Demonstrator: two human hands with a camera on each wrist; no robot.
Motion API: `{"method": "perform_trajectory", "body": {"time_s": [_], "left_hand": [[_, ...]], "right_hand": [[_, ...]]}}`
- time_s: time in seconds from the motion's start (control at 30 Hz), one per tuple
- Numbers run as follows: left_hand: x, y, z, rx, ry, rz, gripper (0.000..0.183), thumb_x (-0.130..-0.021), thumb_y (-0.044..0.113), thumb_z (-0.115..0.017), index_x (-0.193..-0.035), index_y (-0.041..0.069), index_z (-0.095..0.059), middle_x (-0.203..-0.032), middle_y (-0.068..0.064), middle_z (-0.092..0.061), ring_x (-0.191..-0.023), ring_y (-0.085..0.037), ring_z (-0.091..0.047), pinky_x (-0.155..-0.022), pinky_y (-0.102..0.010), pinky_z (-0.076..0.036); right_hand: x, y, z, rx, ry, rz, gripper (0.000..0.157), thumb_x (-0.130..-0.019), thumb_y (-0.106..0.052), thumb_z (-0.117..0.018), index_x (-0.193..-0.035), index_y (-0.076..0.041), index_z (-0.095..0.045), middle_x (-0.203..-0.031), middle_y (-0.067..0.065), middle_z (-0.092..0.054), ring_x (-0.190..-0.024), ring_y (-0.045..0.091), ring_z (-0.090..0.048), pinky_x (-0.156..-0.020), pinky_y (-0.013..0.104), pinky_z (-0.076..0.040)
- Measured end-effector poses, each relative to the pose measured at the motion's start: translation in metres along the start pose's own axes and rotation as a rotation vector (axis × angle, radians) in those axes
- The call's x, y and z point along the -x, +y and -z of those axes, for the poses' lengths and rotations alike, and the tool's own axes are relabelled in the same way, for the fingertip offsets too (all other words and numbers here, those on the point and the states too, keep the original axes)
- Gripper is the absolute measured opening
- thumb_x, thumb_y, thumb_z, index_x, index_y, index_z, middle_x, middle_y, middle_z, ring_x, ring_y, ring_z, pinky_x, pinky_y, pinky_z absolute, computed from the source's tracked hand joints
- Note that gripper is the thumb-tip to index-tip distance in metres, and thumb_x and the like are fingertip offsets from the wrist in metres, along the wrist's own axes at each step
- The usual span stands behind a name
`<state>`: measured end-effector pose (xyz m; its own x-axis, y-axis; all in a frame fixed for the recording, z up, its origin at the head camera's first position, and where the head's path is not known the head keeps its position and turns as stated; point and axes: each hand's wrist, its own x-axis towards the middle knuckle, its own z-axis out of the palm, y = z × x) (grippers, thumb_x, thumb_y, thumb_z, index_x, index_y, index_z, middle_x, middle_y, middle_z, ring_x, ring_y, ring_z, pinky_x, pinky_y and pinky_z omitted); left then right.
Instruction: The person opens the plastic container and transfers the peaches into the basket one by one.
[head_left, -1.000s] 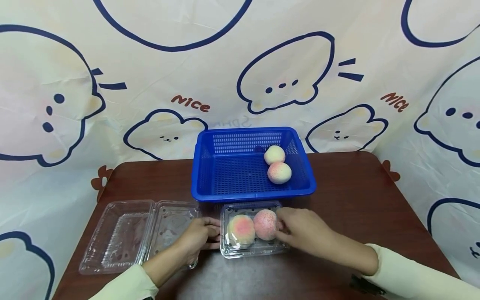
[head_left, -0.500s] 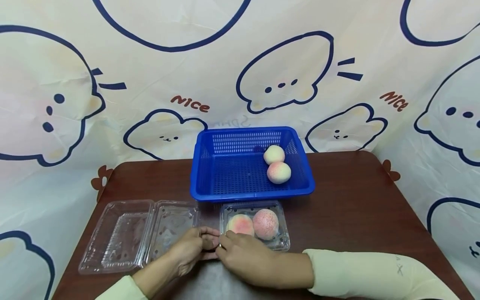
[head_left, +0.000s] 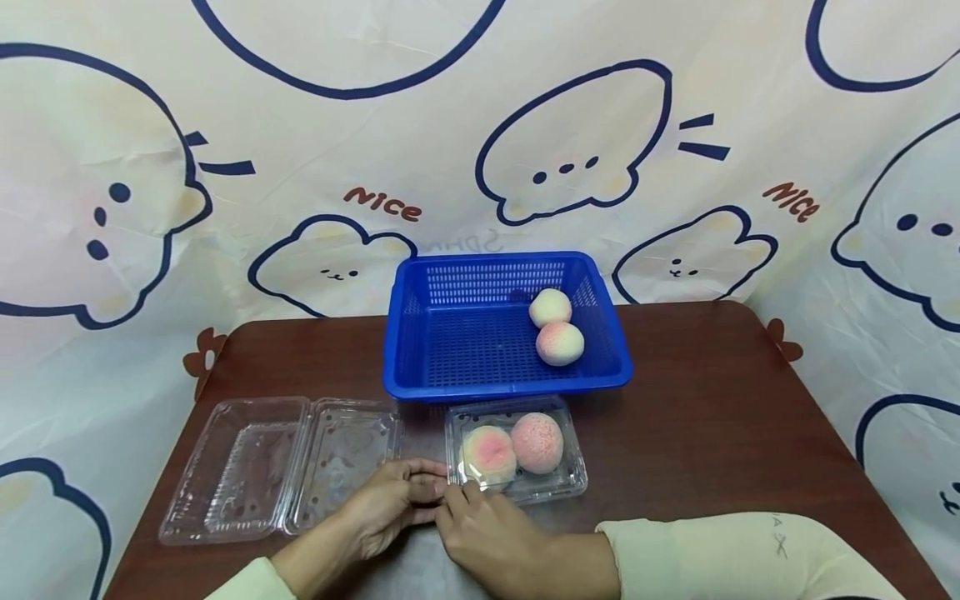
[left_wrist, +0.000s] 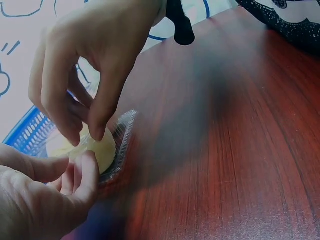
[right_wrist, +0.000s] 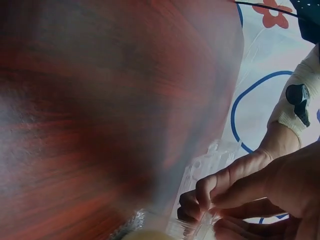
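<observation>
A clear plastic clamshell box (head_left: 573,479) sits on the table with its lid over two peaches, a yellow-pink one (head_left: 489,457) and a redder speckled one (head_left: 537,442). At its near left corner, my left hand (head_left: 393,504) pinches the edge between thumb and fingers. My right hand (head_left: 487,533) reaches across from the right and pinches the same corner, its fingertips meeting the left ones. The left wrist view has the right hand (left_wrist: 95,60) above and the left hand (left_wrist: 45,195) below. Fingers hide the exact grip on the rim.
Behind the box stands a blue basket (head_left: 507,393) holding two pale peaches, one (head_left: 551,308) behind the other (head_left: 560,343). To the left an unfolded clear clamshell (head_left: 225,500) lies flat on the brown table (head_left: 720,433). A patterned cloth (head_left: 450,150) hangs behind.
My right hand has left the box's right side and crossed to its near left corner beside the left hand. The box now sits slightly askew; the left hand has stayed near that corner.
</observation>
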<state>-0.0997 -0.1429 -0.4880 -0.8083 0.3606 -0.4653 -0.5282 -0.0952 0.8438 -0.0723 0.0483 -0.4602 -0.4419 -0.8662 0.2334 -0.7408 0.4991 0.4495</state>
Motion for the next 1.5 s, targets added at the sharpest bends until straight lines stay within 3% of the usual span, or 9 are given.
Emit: {"method": "perform_trajectory", "body": {"time_s": [0.2,0.5,0.73,1.1,1.37,1.5], "left_hand": [[-0.003,-0.001,-0.004,0.011,0.023,-0.008,0.041,-0.095,-0.006,-0.057,-0.133,-0.018,-0.044,-0.102,-0.006,-0.066,-0.094,-0.014,-0.065,-0.087,-0.029,-0.062],[-0.018,0.008,-0.007,-0.003,0.075,-0.042,0.039,-0.097,-0.005,-0.050,-0.134,-0.017,-0.043,-0.101,-0.005,-0.062,-0.092,-0.014,-0.060,-0.082,-0.025,-0.060],[-0.036,0.017,-0.004,-0.012,0.076,-0.062,0.039,-0.098,-0.006,-0.050,-0.135,-0.016,-0.045,-0.100,-0.005,-0.064,-0.089,-0.014,-0.059,-0.082,-0.025,-0.061],[-0.043,0.021,-0.002,-0.028,0.066,-0.052,0.036,-0.094,-0.005,-0.054,-0.128,-0.017,-0.050,-0.093,-0.003,-0.061,-0.083,-0.013,-0.058,-0.076,-0.023,-0.060],[-0.046,0.024,0.001,-0.062,0.064,-0.023,0.021,-0.094,-0.007,-0.053,-0.114,-0.012,-0.055,-0.088,-0.002,-0.061,-0.080,-0.010,-0.063,-0.075,-0.023,-0.062],[-0.047,0.024,0.003,-0.067,0.037,-0.023,0.019,-0.093,-0.007,-0.053,-0.112,-0.009,-0.054,-0.088,-0.002,-0.060,-0.079,-0.010,-0.062,-0.074,-0.024,-0.062]], "right_hand": [[0.004,0.004,0.000,0.011,0.063,-0.055,0.018,-0.074,-0.020,-0.073,-0.090,-0.018,-0.068,-0.087,-0.005,-0.061,-0.075,0.008,-0.058,-0.053,0.016,-0.052],[0.001,0.011,-0.006,0.015,0.034,-0.058,0.017,-0.076,-0.024,-0.074,-0.091,-0.018,-0.070,-0.094,-0.003,-0.061,-0.084,0.012,-0.056,-0.064,0.020,-0.050],[-0.001,0.011,-0.012,-0.014,0.040,-0.073,0.009,-0.078,-0.024,-0.075,-0.084,-0.018,-0.073,-0.092,-0.002,-0.062,-0.082,0.013,-0.057,-0.062,0.020,-0.051],[-0.008,0.006,-0.015,0.031,0.085,-0.135,0.006,-0.078,-0.024,-0.074,-0.076,-0.020,-0.071,-0.084,-0.002,-0.058,-0.074,0.010,-0.055,-0.056,0.019,-0.050],[-0.007,0.000,-0.017,0.084,0.096,-0.137,0.016,-0.082,-0.014,-0.055,-0.074,-0.018,-0.069,-0.080,-0.001,-0.057,-0.069,0.010,-0.051,-0.050,0.020,-0.045],[-0.008,-0.001,-0.017,0.088,0.090,-0.144,0.018,-0.082,-0.013,-0.052,-0.074,-0.018,-0.067,-0.078,-0.001,-0.056,-0.067,0.010,-0.049,-0.050,0.020,-0.044]]}}
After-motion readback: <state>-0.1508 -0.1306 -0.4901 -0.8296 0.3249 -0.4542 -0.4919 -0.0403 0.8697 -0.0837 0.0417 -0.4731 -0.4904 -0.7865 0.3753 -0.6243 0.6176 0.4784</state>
